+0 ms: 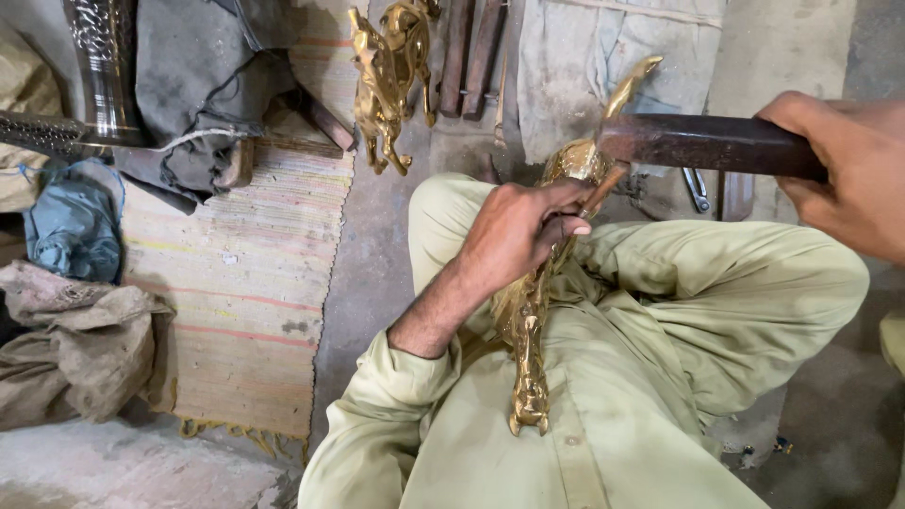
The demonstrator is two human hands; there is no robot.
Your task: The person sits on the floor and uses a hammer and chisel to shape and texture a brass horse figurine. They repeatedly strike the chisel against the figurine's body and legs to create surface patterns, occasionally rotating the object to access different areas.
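Observation:
A brass animal figurine point(528, 349) lies across my lap, its legs pointing toward me and its upper part point(577, 158) near my knee. My left hand point(514, 231) rests on the figurine and pinches a thin chisel point(603, 187) tilted against the brass. My right hand point(853, 170) grips the far end of a dark rusty iron bar point(707, 143), held level like a hammer, its near end just above the chisel's head.
Another brass animal figurine point(388, 80) stands on the floor ahead. A striped woven mat point(247, 283) covers the left floor, with crumpled cloths point(80, 344), a dark engraved metal vase point(102, 66) and wooden blocks point(471, 52) around it. Small pliers point(696, 188) lie beyond my knee.

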